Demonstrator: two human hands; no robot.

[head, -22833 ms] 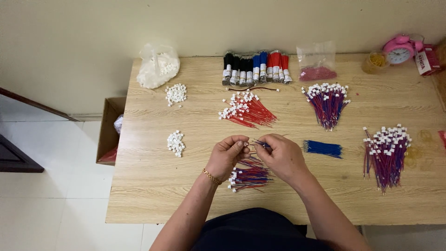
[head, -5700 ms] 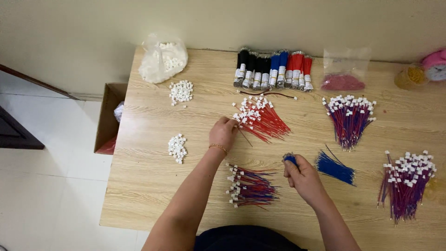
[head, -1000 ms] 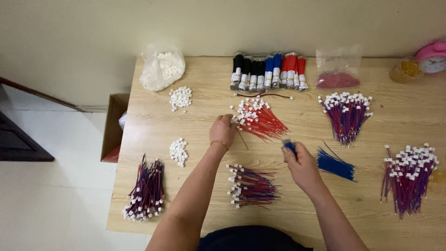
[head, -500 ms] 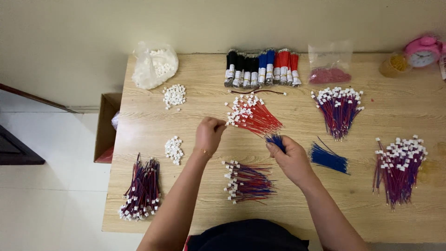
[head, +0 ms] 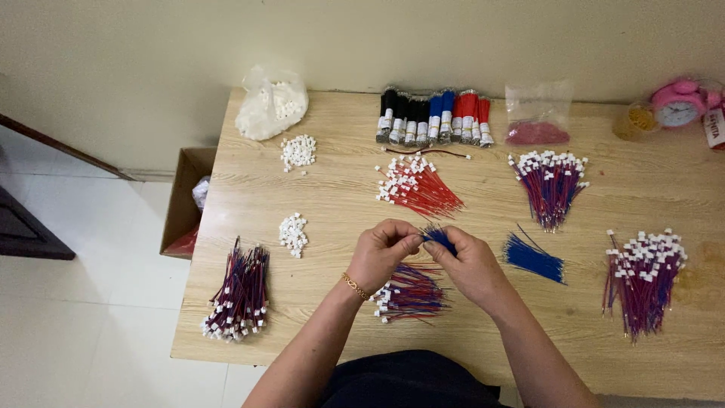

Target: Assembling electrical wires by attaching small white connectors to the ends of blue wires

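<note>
My left hand [head: 384, 253] and my right hand [head: 470, 263] meet over the table's front middle, fingertips pinched together on a small bunch of blue wires [head: 437, 237]. Just below them lies a pile of red-and-blue wires with white connectors [head: 408, 291]. A fan of red wires with white connectors [head: 418, 189] lies just beyond the hands. Loose blue wires [head: 533, 258] lie to the right of my right hand. A small heap of white connectors [head: 292, 232] sits to the left of my left hand.
The wooden table [head: 325, 189] also bears a red-and-blue bundle [head: 240, 292] at front left, two more at right [head: 553, 183] [head: 642, 275], bound wire rolls [head: 433, 118], a white bag [head: 271, 102], a pink bag [head: 538, 132], a pink clock [head: 677, 103]. A cardboard box [head: 183, 202] stands on the floor.
My left hand came back from the red wires toward me. My right hand lifted its blue wires inward, and both hands now join on them above the mixed pile.
</note>
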